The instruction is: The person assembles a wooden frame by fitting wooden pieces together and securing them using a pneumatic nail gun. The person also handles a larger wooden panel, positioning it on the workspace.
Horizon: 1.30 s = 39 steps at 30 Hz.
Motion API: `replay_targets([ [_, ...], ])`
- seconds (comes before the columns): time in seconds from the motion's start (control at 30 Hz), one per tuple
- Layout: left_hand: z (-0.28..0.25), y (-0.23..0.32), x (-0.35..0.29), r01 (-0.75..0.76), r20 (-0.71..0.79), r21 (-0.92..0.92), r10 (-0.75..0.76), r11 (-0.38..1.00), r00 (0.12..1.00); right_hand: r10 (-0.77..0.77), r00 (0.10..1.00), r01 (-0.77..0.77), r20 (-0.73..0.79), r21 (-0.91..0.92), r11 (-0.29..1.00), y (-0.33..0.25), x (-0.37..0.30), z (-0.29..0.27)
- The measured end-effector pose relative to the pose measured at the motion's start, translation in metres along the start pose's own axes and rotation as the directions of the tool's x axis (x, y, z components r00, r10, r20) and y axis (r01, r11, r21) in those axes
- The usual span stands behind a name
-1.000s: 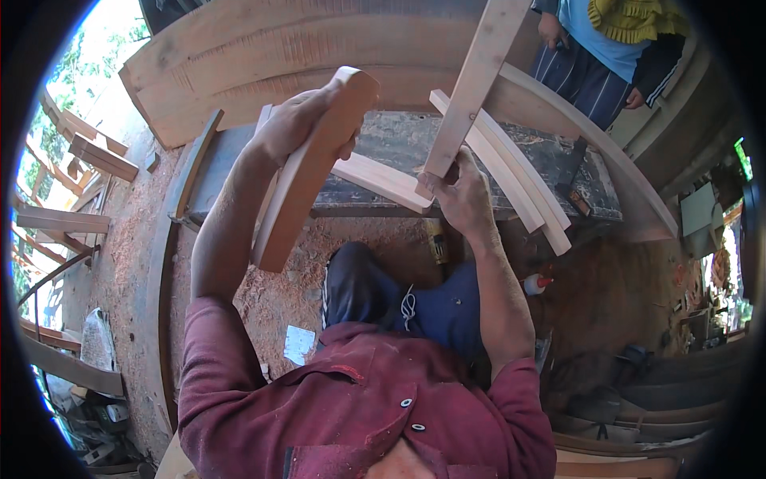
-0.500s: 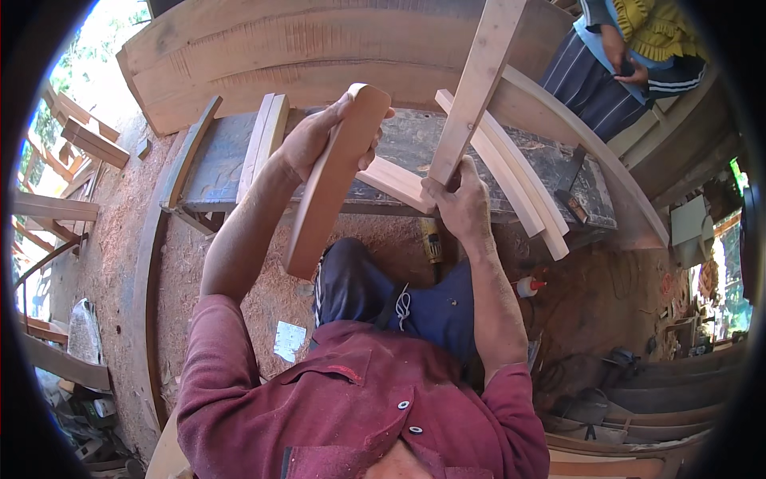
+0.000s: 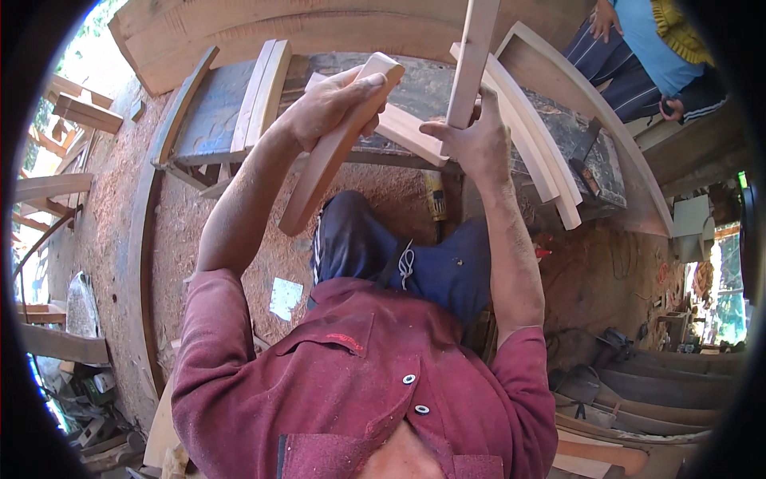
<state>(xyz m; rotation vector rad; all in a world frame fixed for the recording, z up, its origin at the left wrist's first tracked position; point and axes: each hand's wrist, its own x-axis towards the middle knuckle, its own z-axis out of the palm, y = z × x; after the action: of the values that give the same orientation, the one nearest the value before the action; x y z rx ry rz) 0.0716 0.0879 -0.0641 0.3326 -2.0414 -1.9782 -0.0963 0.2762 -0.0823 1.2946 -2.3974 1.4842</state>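
My left hand is wrapped round a thick wooden piece with a rounded upper end. The piece is held above the bench front, slanting down toward my knees. My right hand grips the lower end of a long, straight wooden board, which stands up and away from me; the thumb sticks out to the left, and some fingers are hidden behind the board. Between my hands a shorter wooden piece lies on the dark workbench, its end over the front edge.
Curved wooden pieces rest across the bench's right side, and paired strips at its left. A yellow-and-black tool is below the bench. Another person is at the far right. Shavings cover the floor.
The view has shifted, so the bench appears higher. The wooden piece in my left hand has turned to show more of its edge. My right thumb has spread outward. The other person's hands have moved apart.
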Motion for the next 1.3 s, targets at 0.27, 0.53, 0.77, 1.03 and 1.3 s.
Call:
replay_targets([
  [0.27,0.007,0.000,-0.009,-0.068,0.013,0.501,0.071,0.863,0.997,-0.030,0.999,0.030,0.012,0.016,0.999,0.026,0.005,-0.005],
  [0.53,0.004,-0.004,-0.002,-0.060,-0.041,0.595,0.105,0.801,0.994,-0.038,0.999,0.037,-0.019,-0.055,0.998,0.017,-0.002,-0.007],
  [0.77,0.002,-0.018,-0.001,-0.092,-0.037,0.657,0.154,0.748,0.987,-0.077,0.997,0.075,-0.026,-0.068,0.995,0.025,-0.006,0.000],
  [1.03,0.000,-0.004,0.002,-0.072,-0.105,0.666,0.188,0.743,0.976,-0.017,0.999,0.022,0.045,-0.107,0.994,0.021,-0.011,-0.004],
  [1.3,0.011,-0.009,0.003,0.014,-0.073,0.685,0.049,0.729,0.996,-0.055,0.991,0.078,0.125,-0.184,0.980,0.037,-0.021,0.003],
])
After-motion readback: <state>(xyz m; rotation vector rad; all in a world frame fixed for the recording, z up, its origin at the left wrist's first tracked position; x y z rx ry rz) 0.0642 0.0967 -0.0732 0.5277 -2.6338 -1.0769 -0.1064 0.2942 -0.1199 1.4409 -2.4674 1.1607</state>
